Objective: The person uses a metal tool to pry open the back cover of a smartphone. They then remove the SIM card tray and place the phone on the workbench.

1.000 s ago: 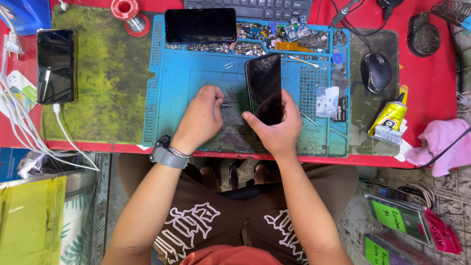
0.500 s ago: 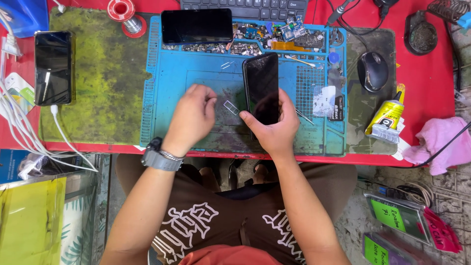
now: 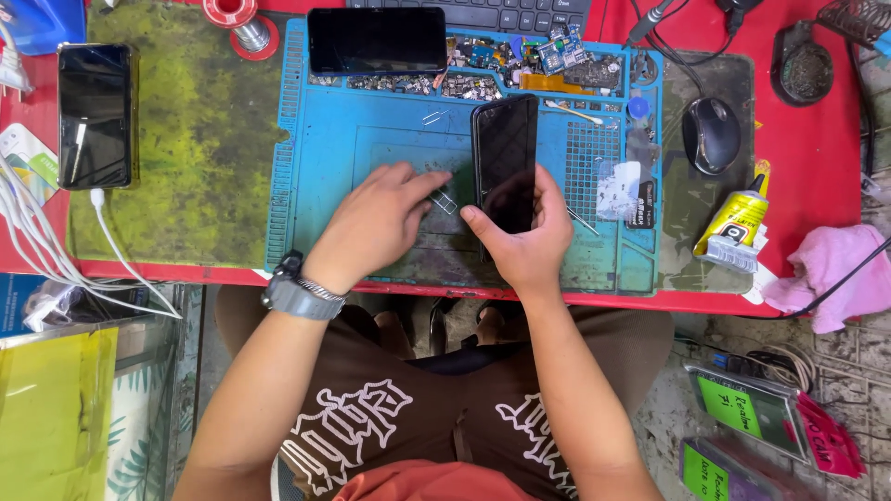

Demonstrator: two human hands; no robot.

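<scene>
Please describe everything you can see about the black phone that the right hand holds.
The black phone is a slim, glossy rectangular slab with a dark, unlit screen facing up. It lies lengthwise away from the person on the blue work mat, slightly tilted. The right hand grips its near end, thumb on the left edge, fingers on the right. The left hand is beside it, not touching.

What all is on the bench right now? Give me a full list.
phone in hand: 1, black, upright on blue mat, right hand grips it
small metal tray: 1, silver, on mat at left fingertips
blue mat: 1, centre of bench
phone: 1, black, top of mat
phone on cable: 1, black, far left
green pad: 1, worn, left of mat
mouse: 1, dark, right
glue tube: 1, yellow, right
cloth: 1, pink, far right
solder spool: 1, red, top
wristwatch: 1, grey, left wrist
hands: left hand, right hand
</scene>
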